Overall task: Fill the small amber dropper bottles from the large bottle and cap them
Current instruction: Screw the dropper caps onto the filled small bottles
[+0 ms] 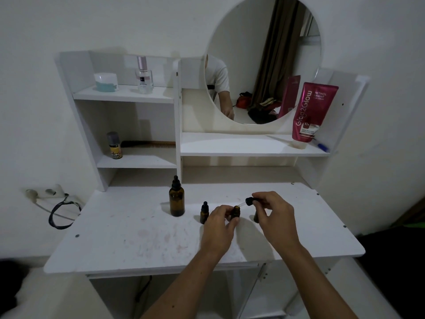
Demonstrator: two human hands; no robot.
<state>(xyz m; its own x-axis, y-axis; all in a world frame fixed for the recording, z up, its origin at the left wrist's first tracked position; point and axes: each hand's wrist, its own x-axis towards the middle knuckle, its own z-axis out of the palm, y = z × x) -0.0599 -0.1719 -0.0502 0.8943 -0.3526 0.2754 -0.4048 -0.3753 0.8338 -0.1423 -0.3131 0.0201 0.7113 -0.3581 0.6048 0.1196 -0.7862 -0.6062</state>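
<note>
The large amber bottle (pixel 176 201) stands capped on the white vanity top (pixel 128 231). To its right stands a small amber dropper bottle (pixel 204 213) with its black cap on. My left hand (pixel 218 226) grips a second small amber bottle (pixel 235 212), which is uncapped. My right hand (pixel 273 212) pinches a black dropper cap (pixel 250 201), tilted, with its glass pipette tip at that bottle's mouth. Behind my right hand a third small bottle (pixel 256 217) is mostly hidden.
Shelves behind the top hold a jar (pixel 106 82), a perfume bottle (pixel 145 75), a small spray can (pixel 114 145), a comb and a pink tube (pixel 310 111). A round mirror (pixel 264 61) hangs above. A wall socket with a black cable (pixel 62 210) is at the left.
</note>
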